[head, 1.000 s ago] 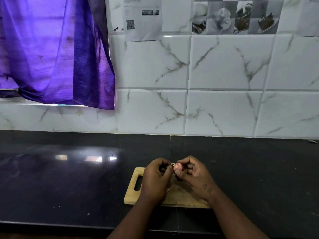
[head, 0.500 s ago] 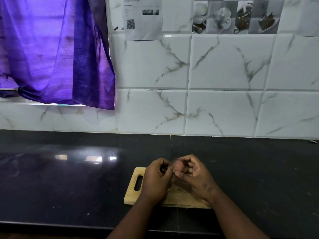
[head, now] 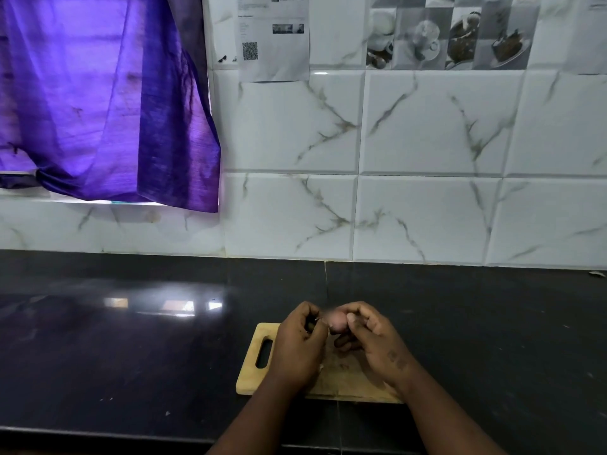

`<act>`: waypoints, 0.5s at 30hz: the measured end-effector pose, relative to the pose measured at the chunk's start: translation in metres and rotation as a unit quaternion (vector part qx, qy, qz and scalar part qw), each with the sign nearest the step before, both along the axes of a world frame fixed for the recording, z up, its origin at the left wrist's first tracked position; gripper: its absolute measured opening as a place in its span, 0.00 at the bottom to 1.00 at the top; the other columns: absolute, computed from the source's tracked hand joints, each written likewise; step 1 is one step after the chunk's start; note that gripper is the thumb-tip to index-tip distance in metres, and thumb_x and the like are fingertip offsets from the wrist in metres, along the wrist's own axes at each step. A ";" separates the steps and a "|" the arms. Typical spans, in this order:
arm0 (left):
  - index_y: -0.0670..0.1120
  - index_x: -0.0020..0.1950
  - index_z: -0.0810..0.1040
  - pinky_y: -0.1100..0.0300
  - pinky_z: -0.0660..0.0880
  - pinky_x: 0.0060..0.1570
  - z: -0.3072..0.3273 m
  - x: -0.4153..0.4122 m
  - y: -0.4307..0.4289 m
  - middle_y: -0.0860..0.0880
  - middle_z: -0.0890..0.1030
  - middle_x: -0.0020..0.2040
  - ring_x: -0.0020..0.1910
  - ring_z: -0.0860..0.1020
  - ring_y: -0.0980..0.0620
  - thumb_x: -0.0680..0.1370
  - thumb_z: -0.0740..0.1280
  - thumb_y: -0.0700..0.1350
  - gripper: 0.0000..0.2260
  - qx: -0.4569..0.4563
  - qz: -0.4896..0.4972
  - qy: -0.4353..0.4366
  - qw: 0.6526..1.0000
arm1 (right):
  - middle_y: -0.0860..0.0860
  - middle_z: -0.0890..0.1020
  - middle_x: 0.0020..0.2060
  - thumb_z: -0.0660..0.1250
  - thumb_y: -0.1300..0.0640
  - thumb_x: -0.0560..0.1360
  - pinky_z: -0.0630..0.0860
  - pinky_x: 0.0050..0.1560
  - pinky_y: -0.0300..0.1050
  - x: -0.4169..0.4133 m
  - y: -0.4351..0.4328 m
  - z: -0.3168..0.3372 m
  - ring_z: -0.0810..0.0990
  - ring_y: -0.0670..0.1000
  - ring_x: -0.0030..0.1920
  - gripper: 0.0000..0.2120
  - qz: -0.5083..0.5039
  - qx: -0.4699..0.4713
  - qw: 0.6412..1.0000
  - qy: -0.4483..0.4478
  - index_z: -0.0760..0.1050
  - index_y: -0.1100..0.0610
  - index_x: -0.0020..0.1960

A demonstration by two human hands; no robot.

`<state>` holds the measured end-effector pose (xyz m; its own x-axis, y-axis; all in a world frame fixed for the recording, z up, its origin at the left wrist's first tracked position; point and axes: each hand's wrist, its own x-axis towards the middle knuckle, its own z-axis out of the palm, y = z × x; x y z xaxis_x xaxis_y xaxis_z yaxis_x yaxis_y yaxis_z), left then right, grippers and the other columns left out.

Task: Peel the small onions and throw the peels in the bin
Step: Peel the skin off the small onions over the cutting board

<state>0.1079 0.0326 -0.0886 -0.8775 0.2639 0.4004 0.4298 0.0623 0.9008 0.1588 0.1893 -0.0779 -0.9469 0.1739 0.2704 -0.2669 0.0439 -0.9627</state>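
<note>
Both hands work close together above the wooden cutting board [head: 253,372] on the black tabletop [head: 131,356], the right hand [head: 371,343] pinching a small onion [head: 336,321] while the left hand [head: 300,343] curls beside it, fingertips on its skin.

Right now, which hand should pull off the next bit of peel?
Probably the left hand: its fingers already pinch at the skin, while the right hand holds the small onion.

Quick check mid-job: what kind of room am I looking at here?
Most likely a home kitchen. A dark polished counter runs along a wall of white marble-look tiles, and a wooden cutting board lies on it, where both hands work a small onion.
</note>
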 end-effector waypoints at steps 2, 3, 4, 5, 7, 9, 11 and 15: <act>0.54 0.46 0.80 0.46 0.80 0.38 0.000 0.001 0.000 0.46 0.84 0.42 0.37 0.81 0.47 0.82 0.67 0.44 0.07 -0.012 0.003 0.000 1.000 | 0.61 0.86 0.48 0.62 0.63 0.84 0.83 0.42 0.40 0.000 0.000 0.000 0.84 0.51 0.43 0.09 -0.006 -0.002 1.000 0.012 0.80 0.64 0.58; 0.54 0.47 0.80 0.45 0.81 0.39 0.000 0.001 0.000 0.47 0.84 0.42 0.39 0.82 0.45 0.83 0.67 0.44 0.07 -0.016 0.004 0.000 1.000 | 0.62 0.87 0.49 0.65 0.63 0.83 0.83 0.44 0.40 0.001 0.001 0.000 0.85 0.50 0.44 0.08 -0.005 0.002 1.000 0.019 0.82 0.63 0.57; 0.53 0.47 0.80 0.45 0.82 0.40 0.000 0.001 0.000 0.48 0.84 0.43 0.40 0.82 0.45 0.83 0.67 0.44 0.06 -0.018 0.004 0.000 1.000 | 0.62 0.87 0.48 0.69 0.63 0.81 0.84 0.45 0.40 0.002 0.001 0.000 0.86 0.49 0.45 0.07 0.000 0.010 1.000 0.025 0.83 0.63 0.56; 0.54 0.47 0.80 0.47 0.82 0.40 0.000 0.001 0.000 0.48 0.84 0.43 0.40 0.82 0.47 0.83 0.67 0.44 0.06 -0.021 0.005 0.001 1.000 | 0.61 0.88 0.49 0.72 0.64 0.78 0.84 0.46 0.40 0.002 0.001 0.000 0.87 0.49 0.46 0.06 0.005 0.020 0.999 0.030 0.84 0.62 0.55; 0.53 0.47 0.79 0.49 0.82 0.41 0.001 0.002 -0.001 0.49 0.84 0.43 0.41 0.83 0.47 0.83 0.67 0.44 0.06 -0.026 0.008 0.001 1.000 | 0.60 0.89 0.49 0.76 0.64 0.74 0.84 0.47 0.42 0.002 0.003 -0.003 0.88 0.50 0.48 0.09 0.007 0.032 0.999 0.034 0.85 0.60 0.54; 0.51 0.47 0.79 0.50 0.81 0.41 0.002 0.002 -0.001 0.47 0.84 0.43 0.40 0.82 0.47 0.83 0.67 0.43 0.06 -0.022 0.010 -0.003 1.000 | 0.56 0.89 0.52 0.77 0.61 0.74 0.85 0.53 0.46 0.001 0.006 -0.004 0.88 0.52 0.53 0.12 -0.013 0.036 0.999 0.033 0.85 0.57 0.58; 0.50 0.47 0.78 0.53 0.80 0.40 0.003 0.003 -0.002 0.45 0.84 0.42 0.38 0.81 0.51 0.83 0.66 0.43 0.06 -0.020 0.006 -0.011 1.000 | 0.53 0.89 0.54 0.76 0.61 0.76 0.85 0.57 0.49 0.000 0.008 -0.004 0.87 0.52 0.56 0.14 -0.019 0.032 0.999 0.024 0.84 0.55 0.61; 0.51 0.46 0.78 0.56 0.77 0.36 0.002 0.002 0.001 0.46 0.83 0.41 0.36 0.78 0.53 0.83 0.67 0.43 0.07 -0.033 0.039 -0.016 0.999 | 0.53 0.89 0.51 0.73 0.66 0.77 0.84 0.49 0.43 -0.001 0.010 -0.003 0.88 0.51 0.52 0.11 -0.012 0.035 0.999 0.018 0.80 0.59 0.58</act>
